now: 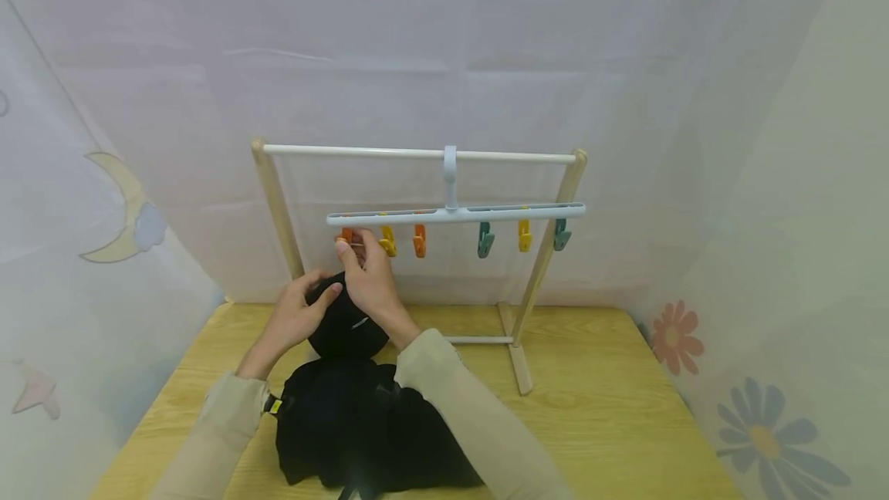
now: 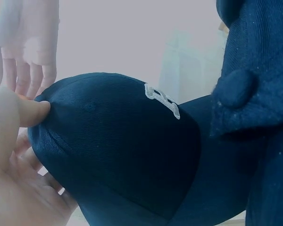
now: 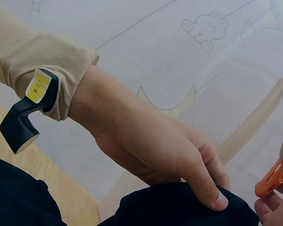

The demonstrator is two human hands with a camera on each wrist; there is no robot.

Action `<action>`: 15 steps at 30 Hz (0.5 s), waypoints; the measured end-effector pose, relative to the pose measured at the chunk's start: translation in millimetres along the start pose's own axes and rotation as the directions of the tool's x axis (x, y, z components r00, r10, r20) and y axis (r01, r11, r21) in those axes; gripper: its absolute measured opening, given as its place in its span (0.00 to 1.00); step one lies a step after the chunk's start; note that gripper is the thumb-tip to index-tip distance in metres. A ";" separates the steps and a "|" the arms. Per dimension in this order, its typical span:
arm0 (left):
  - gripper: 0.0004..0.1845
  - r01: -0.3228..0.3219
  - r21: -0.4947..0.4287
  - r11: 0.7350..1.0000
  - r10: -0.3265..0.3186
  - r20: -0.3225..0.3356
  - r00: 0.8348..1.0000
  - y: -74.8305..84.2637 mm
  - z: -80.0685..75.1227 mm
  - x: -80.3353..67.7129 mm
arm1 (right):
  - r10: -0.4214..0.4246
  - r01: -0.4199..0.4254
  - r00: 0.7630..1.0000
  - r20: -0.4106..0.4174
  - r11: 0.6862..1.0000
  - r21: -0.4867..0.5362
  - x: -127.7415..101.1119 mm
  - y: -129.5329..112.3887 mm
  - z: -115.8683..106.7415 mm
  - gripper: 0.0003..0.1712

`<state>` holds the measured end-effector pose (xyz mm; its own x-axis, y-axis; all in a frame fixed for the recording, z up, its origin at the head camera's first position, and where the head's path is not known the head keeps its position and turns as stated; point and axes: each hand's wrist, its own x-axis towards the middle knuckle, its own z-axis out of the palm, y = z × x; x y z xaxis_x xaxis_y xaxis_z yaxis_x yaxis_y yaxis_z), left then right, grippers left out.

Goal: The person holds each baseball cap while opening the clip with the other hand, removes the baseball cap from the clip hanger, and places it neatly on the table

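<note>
My left hand grips the edge of a dark, rounded cloth piece that looks like a cap, thumb on the near side and fingers behind. A white mark shows on the dark cloth in the left wrist view. Just above it, my right hand pinches the leftmost orange clothespin, which hangs from a pale blue clip hanger. In the right wrist view that orange clothespin sits between fingers at the right edge, close to the cloth held by the left hand.
A wooden rack with a white top bar carries the hanger. More clothespins, yellow, orange and green, hang along it. A heap of black cloth lies on the wooden table in front.
</note>
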<state>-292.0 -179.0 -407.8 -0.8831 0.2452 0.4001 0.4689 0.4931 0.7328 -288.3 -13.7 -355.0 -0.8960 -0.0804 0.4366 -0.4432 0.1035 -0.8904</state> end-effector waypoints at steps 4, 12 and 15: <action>0.14 -0.009 -0.016 1.000 0.009 -0.011 1.000 -1.3 0.5 0.5 | -0.007 0.007 1.000 0.002 1.000 -0.006 0.7 1.4 -0.3 0.21; 0.15 0.040 -0.104 0.994 -0.041 -0.007 0.999 0.6 -1.7 0.6 | 0.009 -0.008 0.999 0.044 1.000 -0.021 -1.8 1.6 -2.9 0.30; 0.16 0.071 -0.136 0.988 -0.073 -0.007 0.997 3.5 -1.9 1.3 | 0.021 -0.018 0.998 0.067 0.999 -0.047 -4.4 4.4 -5.8 0.33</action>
<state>-291.5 -178.5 -403.6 -0.9147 0.2028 0.3495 0.4029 0.3912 0.8274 -286.4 -7.2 -360.1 -0.9013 -0.1448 0.4083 -0.4280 0.1519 -0.8909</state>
